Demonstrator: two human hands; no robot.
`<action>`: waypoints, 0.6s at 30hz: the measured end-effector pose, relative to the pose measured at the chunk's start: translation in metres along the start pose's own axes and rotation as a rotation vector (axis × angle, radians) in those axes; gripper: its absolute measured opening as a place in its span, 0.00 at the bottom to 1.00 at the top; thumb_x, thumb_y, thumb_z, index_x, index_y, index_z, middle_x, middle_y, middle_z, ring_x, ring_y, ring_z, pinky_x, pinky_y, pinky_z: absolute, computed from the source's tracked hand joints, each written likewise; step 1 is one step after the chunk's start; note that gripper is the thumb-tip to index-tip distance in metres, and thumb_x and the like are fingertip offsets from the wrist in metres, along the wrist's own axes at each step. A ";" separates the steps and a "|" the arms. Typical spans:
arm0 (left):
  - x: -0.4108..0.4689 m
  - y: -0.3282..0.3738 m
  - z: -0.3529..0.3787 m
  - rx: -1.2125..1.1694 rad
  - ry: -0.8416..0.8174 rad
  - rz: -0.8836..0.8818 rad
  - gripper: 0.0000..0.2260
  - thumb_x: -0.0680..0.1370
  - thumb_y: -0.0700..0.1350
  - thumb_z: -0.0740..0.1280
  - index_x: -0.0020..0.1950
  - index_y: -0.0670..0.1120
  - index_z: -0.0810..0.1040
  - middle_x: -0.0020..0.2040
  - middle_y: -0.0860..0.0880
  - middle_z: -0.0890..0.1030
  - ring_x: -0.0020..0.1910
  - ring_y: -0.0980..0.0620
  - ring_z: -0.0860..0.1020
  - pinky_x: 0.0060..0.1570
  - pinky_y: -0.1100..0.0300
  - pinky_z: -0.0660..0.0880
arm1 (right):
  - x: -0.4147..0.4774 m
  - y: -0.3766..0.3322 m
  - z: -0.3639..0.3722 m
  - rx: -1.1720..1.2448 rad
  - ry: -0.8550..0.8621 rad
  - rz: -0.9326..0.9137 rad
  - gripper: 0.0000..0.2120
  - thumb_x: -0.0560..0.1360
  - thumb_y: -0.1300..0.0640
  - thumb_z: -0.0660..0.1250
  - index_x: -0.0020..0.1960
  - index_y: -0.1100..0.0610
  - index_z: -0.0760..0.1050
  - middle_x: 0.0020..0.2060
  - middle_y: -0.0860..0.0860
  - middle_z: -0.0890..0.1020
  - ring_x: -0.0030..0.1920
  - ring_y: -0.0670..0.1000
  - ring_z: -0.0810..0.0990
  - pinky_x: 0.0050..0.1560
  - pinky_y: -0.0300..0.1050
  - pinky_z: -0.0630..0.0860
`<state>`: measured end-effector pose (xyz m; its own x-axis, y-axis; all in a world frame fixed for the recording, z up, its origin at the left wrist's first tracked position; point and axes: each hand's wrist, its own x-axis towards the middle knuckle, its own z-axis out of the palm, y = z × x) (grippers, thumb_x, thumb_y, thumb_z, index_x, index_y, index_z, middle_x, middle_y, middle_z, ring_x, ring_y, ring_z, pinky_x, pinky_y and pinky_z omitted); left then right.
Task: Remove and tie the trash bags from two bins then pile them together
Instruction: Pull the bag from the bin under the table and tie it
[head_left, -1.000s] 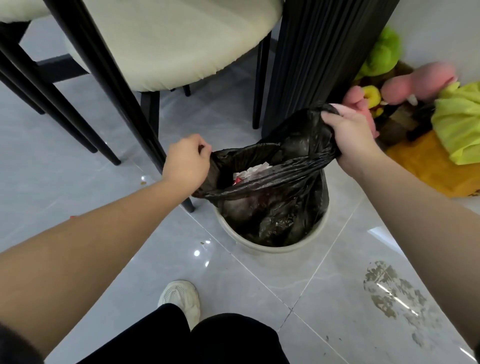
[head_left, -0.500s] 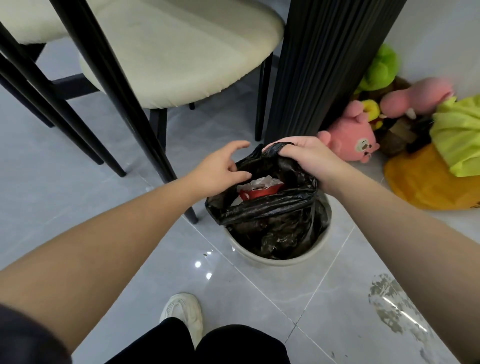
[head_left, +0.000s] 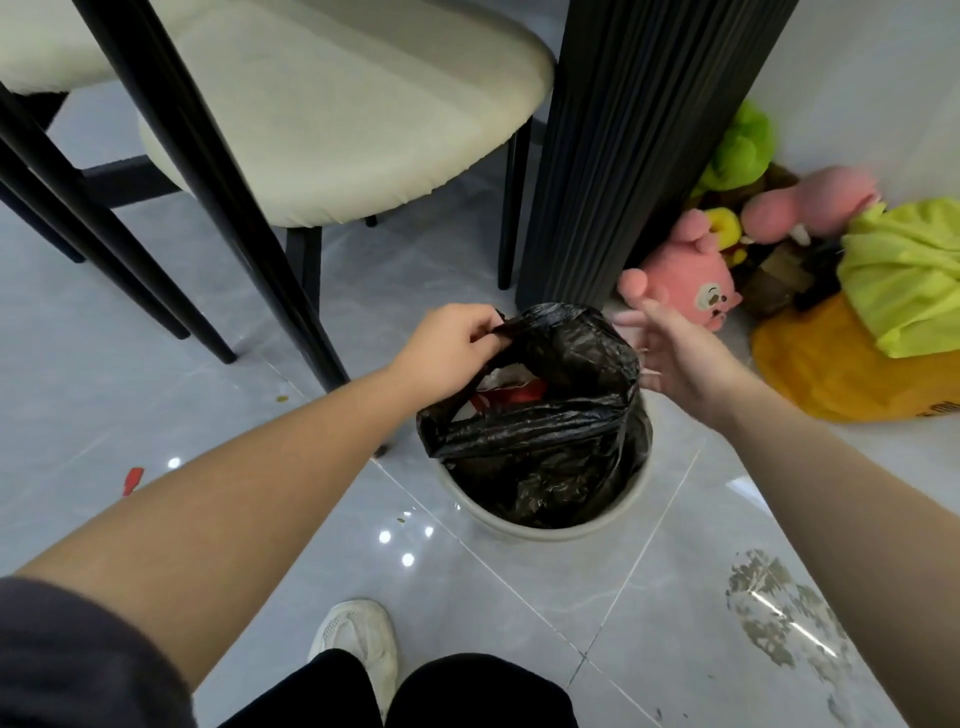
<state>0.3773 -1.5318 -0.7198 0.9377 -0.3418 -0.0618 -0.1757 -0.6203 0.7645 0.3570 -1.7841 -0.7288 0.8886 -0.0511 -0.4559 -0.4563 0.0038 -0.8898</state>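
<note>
A black trash bag (head_left: 561, 415) sits in a round pale bin (head_left: 540, 530) on the grey tiled floor. Red and white rubbish shows through the bag's mouth. My left hand (head_left: 447, 348) pinches the bag's far top edge and holds it up. My right hand (head_left: 670, 353) hovers just right of the bag with fingers spread, holding nothing and slightly blurred. Only one bin is in view.
A cream-seated chair (head_left: 332, 119) with black legs stands behind the bin, and a ribbed black column (head_left: 634, 140) rises right behind it. Plush toys (head_left: 691, 291) and yellow bags (head_left: 852, 364) lie at the right by the wall. My white shoe (head_left: 358, 639) is below.
My right hand has let go of the bag's top and moved off to the right, fingers spread. My left hand has taken hold of that top edge.
</note>
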 end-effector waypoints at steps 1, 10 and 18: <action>-0.002 0.001 -0.002 0.011 0.006 0.000 0.07 0.77 0.43 0.67 0.38 0.50 0.76 0.31 0.53 0.77 0.31 0.55 0.73 0.33 0.65 0.68 | 0.000 0.009 -0.004 -0.051 0.093 0.030 0.11 0.77 0.46 0.62 0.48 0.53 0.78 0.35 0.50 0.75 0.34 0.48 0.72 0.37 0.42 0.67; -0.013 0.006 -0.017 0.130 0.111 -0.019 0.05 0.77 0.41 0.67 0.41 0.47 0.74 0.36 0.50 0.77 0.36 0.53 0.73 0.32 0.70 0.65 | -0.015 0.048 -0.016 -0.451 0.128 0.229 0.06 0.79 0.55 0.62 0.46 0.57 0.73 0.36 0.53 0.75 0.33 0.49 0.74 0.33 0.41 0.75; -0.015 0.039 -0.023 0.110 0.259 0.027 0.07 0.76 0.34 0.62 0.42 0.45 0.75 0.33 0.55 0.74 0.32 0.60 0.71 0.30 0.76 0.65 | -0.015 0.048 -0.013 -0.518 0.173 0.254 0.08 0.75 0.67 0.62 0.49 0.73 0.74 0.37 0.60 0.77 0.32 0.59 0.79 0.30 0.49 0.82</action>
<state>0.3638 -1.5342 -0.6743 0.9752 -0.1758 0.1347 -0.2197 -0.6911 0.6885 0.3209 -1.7964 -0.7642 0.7482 -0.2747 -0.6039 -0.6553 -0.4479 -0.6082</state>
